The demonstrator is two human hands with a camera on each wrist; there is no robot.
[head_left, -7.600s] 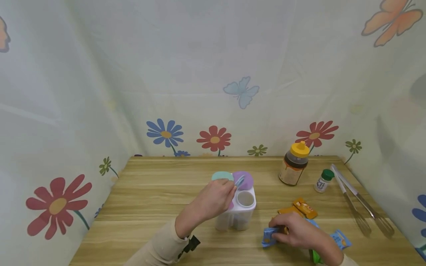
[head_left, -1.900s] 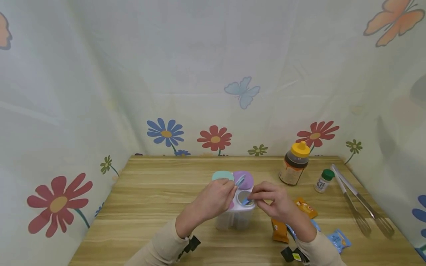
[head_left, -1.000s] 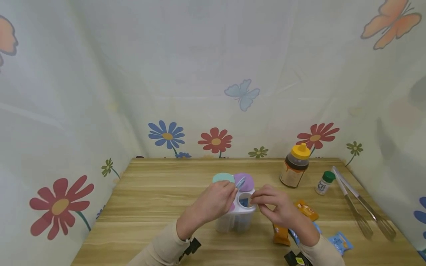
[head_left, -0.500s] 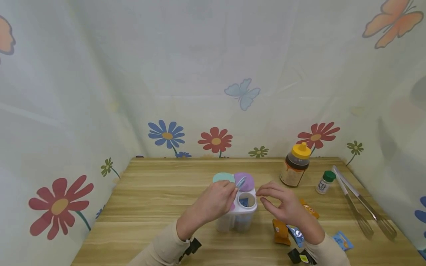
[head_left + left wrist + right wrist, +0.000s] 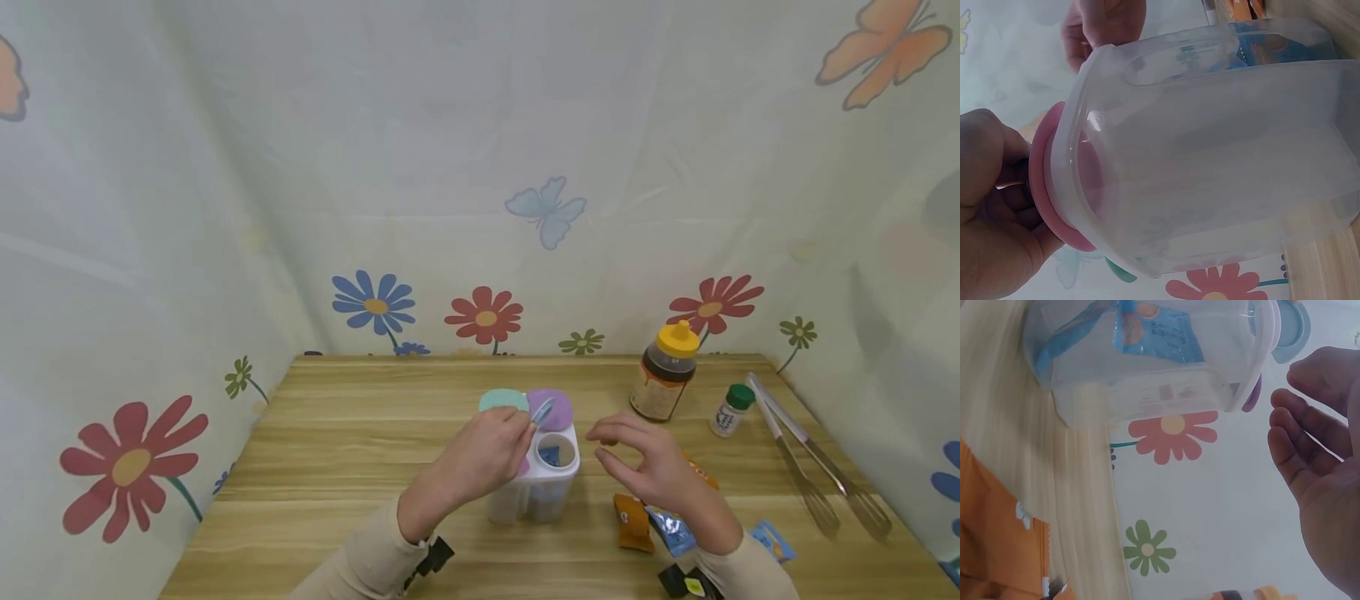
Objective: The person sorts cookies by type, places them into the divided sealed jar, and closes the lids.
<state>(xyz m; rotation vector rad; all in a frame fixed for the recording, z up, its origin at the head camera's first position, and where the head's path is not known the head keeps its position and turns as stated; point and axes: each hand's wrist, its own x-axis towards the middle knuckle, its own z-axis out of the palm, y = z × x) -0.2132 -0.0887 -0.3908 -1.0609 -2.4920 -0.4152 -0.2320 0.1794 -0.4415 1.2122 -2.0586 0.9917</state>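
A clear divided storage container (image 5: 1222, 144) with a white top stands on the table. Its lids are teal (image 5: 502, 399), purple (image 5: 551, 410) and pink (image 5: 1047, 178). My left hand (image 5: 483, 446) is over the top and pinches a light blue round lid (image 5: 1291, 334), seen edge-on in the head view. The front right round opening (image 5: 557, 451) is uncovered. Blue snack packets (image 5: 1154, 331) lie in the compartment below it. Just right of the container, my right hand (image 5: 652, 462) hovers with loosely bent fingers apart and nothing between them.
Orange packets (image 5: 633, 523) and blue packets (image 5: 673, 531) lie under and beside the right forearm. Behind stand a yellow-capped sauce bottle (image 5: 663, 375) and a green-capped shaker (image 5: 731, 410). Metal tongs (image 5: 813, 450) lie along the right edge. A flowered curtain surrounds the table.
My right hand took a blue packet from the table, brought it to the uncovered opening, let it drop in and drew back rightward. The left hand has stayed in place with the blue lid.
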